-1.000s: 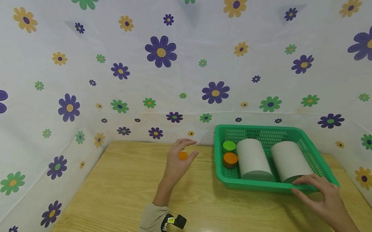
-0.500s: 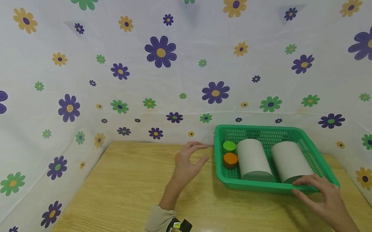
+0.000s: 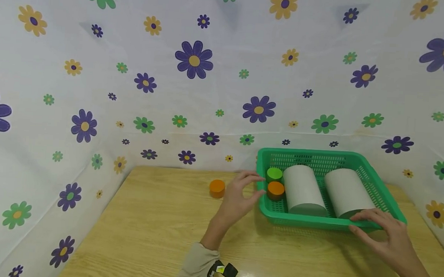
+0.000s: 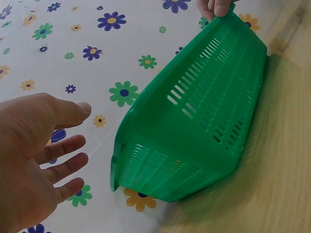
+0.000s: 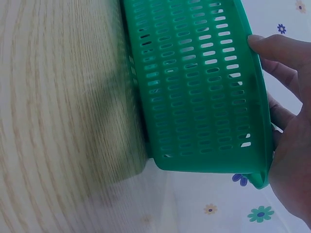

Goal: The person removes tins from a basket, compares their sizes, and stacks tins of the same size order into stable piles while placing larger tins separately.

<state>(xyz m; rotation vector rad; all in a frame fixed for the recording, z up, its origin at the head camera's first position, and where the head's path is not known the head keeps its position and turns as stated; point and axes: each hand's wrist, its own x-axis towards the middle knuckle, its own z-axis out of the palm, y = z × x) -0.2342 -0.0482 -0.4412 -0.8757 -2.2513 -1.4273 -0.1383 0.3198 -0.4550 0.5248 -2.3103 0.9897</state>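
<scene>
A green plastic basket (image 3: pixel 321 220) with slotted walls stands at the right of the table. My left hand (image 3: pixel 237 200) is beside its left rim, thumb and fingers apart with nothing between them; in the left wrist view a gap separates this hand (image 4: pixel 43 150) from the basket (image 4: pixel 189 126). At the front right, my right hand (image 3: pixel 388 237) pinches the basket's rim. In the right wrist view its thumb lies on the outside of the basket (image 5: pixel 199 97), fingers over the rim. An orange round piece (image 3: pixel 217 189) lies on the table left of my left hand.
Inside the basket are two white half-cylinder blocks, a left one (image 3: pixel 303 188) and a right one (image 3: pixel 347 191). A green round piece (image 3: pixel 274 174) and another orange one (image 3: pixel 275 191) sit at its left end. A flowered sheet (image 3: pixel 152 105) hangs behind the wooden table (image 3: pixel 145 235).
My left hand has moved right, from over the orange round piece to the basket's left rim, leaving that piece in full view on the table. The right hand stays on the basket.
</scene>
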